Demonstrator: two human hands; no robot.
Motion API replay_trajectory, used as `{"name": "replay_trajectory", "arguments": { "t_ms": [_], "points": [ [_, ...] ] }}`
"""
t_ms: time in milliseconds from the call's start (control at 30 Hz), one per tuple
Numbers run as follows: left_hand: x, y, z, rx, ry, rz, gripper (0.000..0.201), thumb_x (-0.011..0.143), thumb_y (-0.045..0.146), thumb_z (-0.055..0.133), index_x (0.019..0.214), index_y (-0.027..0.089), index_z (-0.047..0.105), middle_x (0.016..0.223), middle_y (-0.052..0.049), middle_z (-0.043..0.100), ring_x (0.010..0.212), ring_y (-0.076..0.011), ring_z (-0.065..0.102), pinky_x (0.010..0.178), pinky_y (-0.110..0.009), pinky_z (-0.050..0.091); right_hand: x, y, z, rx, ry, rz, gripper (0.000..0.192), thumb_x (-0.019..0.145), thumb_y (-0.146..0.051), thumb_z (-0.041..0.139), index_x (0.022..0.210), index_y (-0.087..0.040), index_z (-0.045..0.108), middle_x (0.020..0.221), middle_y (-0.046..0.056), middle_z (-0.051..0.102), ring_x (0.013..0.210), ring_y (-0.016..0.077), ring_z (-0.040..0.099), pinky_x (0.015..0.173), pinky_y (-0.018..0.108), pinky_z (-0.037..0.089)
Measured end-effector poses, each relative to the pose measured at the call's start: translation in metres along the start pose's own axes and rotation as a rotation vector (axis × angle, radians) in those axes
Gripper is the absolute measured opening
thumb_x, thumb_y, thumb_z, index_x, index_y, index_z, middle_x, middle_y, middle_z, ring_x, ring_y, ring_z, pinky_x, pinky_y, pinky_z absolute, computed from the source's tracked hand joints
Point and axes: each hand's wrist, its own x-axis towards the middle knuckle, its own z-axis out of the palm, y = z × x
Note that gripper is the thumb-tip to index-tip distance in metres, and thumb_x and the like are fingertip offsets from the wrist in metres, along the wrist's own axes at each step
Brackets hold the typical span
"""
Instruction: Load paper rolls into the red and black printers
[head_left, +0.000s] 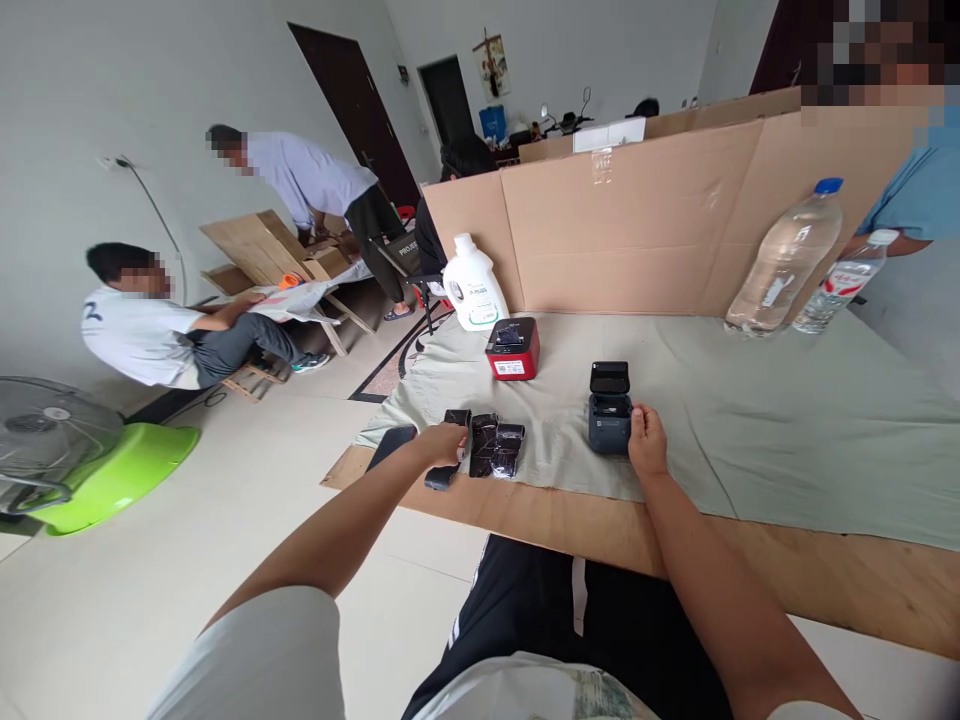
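Note:
A small dark portable printer (pixel 609 430) stands on the cloth with its lid raised and its inner compartment exposed. My right hand (pixel 649 440) grips its right side, fingers closed against the casing. Over to the left, my left hand (pixel 444 446) is closed on a black label roll (pixel 439 479), whose strip shows above and below the fingers. Beside it lie two more black marbled rolls (pixel 484 445), partly unrolled. A dark flat object (pixel 390 447) lies under my left forearm, partly hidden. Behind the rolls sits a red and black box-shaped device (pixel 514 350).
A white jug (pixel 474 285) stands at the table's back left. A cardboard partition (pixel 622 220) runs along the back. Two clear plastic bottles (pixel 787 255) lean at the right. Other people sit and stand nearby. The wooden table edge (pixel 555 510) is close to my body.

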Motion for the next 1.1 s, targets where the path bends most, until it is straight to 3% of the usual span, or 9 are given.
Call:
{"name": "replay_trajectory", "arguments": {
  "t_ms": [133,267,433,567,733,867,967,1033,1100],
  "points": [
    [0.006,0.021,-0.006,0.125,0.133,0.044,0.016,0.074,0.016,0.061,0.09,0.019,0.064,0.102,-0.011,0.064,0.104,-0.0297,0.057,0.087,-0.036,0.044,0.0,-0.001,0.0,0.0,-0.003,0.005,0.06,0.087,-0.065,0.031,0.103,-0.016,0.062,0.109,0.015,0.066,0.103,0.0257,0.059,0.094,0.045,0.043],
    [0.027,0.036,-0.012,0.147,0.232,0.058,0.034,0.079,0.008,0.051,0.11,0.019,0.062,0.115,-0.013,0.062,0.115,-0.0299,0.052,0.096,-0.039,0.039,0.0,-0.003,-0.001,0.008,-0.01,0.014,0.06,0.087,-0.065,0.031,0.103,-0.016,0.062,0.109,0.016,0.066,0.104,0.026,0.058,0.094,0.045,0.043],
    [0.056,0.036,-0.012,0.105,0.077,0.049,0.045,0.068,0.008,0.061,0.11,0.02,0.064,0.118,-0.014,0.063,0.118,-0.0325,0.051,0.096,-0.041,0.04,-0.001,-0.005,-0.002,0.02,-0.022,0.025,0.058,0.087,-0.064,0.032,0.103,-0.017,0.062,0.109,0.014,0.066,0.103,0.0253,0.058,0.093,0.044,0.043],
    [0.066,0.024,-0.032,0.058,0.049,0.053,0.038,0.06,0.014,0.067,0.098,0.017,0.068,0.104,-0.012,0.067,0.102,-0.0308,0.06,0.084,-0.034,0.047,-0.001,-0.005,-0.001,0.021,-0.021,0.028,0.055,0.088,-0.061,0.033,0.104,-0.017,0.062,0.109,0.014,0.066,0.102,0.0247,0.058,0.092,0.043,0.044],
    [0.061,0.027,-0.071,-0.48,-0.094,0.329,0.033,0.063,0.029,0.069,0.093,0.017,0.068,0.081,-0.003,0.069,0.081,-0.0231,0.064,0.076,-0.031,0.049,0.001,-0.006,-0.001,-0.002,0.007,0.015,0.051,0.087,-0.059,0.038,0.101,-0.016,0.062,0.104,0.014,0.066,0.097,0.0252,0.058,0.089,0.044,0.045],
    [0.059,0.083,-0.08,-0.821,-0.362,0.664,0.041,0.063,0.039,0.075,0.095,0.016,0.068,0.083,-0.004,0.07,0.079,-0.0202,0.063,0.076,-0.03,0.049,0.0,-0.015,-0.006,-0.1,0.073,-0.117,0.046,0.081,-0.056,0.053,0.105,-0.017,0.06,0.109,0.013,0.064,0.107,0.0278,0.052,0.095,0.049,0.041],
    [0.073,0.14,-0.078,-0.908,-0.494,0.796,0.047,0.061,0.037,0.077,0.101,0.015,0.066,0.089,-0.005,0.069,0.084,-0.0194,0.062,0.08,-0.031,0.048,-0.002,-0.024,-0.009,-0.157,0.051,-0.292,0.052,0.078,-0.053,0.06,0.116,-0.018,0.055,0.114,0.012,0.061,0.112,0.0282,0.049,0.098,0.05,0.039],
    [0.09,0.173,-0.075,-0.895,-0.464,0.801,0.046,0.062,0.027,0.075,0.105,0.015,0.064,0.092,-0.004,0.068,0.086,-0.018,0.061,0.082,-0.031,0.048,-0.002,-0.028,-0.011,-0.164,0.033,-0.379,0.057,0.079,-0.049,0.062,0.125,-0.018,0.049,0.12,0.013,0.058,0.115,0.0282,0.048,0.1,0.05,0.039],
    [0.108,0.198,-0.071,-0.81,-0.299,0.744,0.043,0.064,0.018,0.068,0.106,0.015,0.062,0.095,-0.004,0.067,0.088,-0.0174,0.06,0.082,-0.03,0.047,-0.002,-0.031,-0.013,-0.169,0.03,-0.425,0.055,0.081,-0.04,0.059,0.13,-0.019,0.047,0.125,0.014,0.054,0.117,0.0281,0.046,0.101,0.049,0.038]
  ]
}}
